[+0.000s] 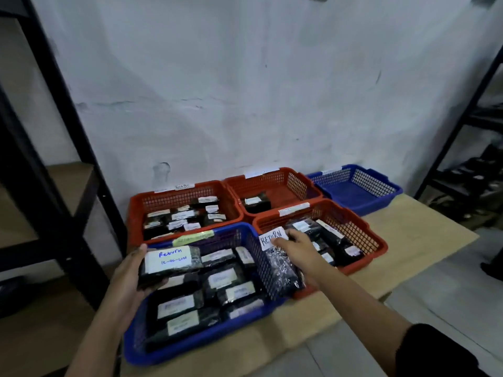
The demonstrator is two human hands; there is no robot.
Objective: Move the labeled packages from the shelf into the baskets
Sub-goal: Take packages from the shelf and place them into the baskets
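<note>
My left hand (128, 276) grips a black package with a white "Return" label (171, 261) over the near blue basket (190, 346), which holds several labeled black packages. My right hand (295, 247) holds another black package with a white "RETURN" label (273, 238) at the near-left corner of the right red basket (373, 238), which also holds several packages. The package hangs down between the two baskets.
A red basket (136, 213) with several packages sits at back left, a red basket (299, 178) with one package behind the middle, and a blue basket (381, 197) at back right. All rest on cardboard (424, 229). Black shelf frames stand left (68, 164) and right (462, 131).
</note>
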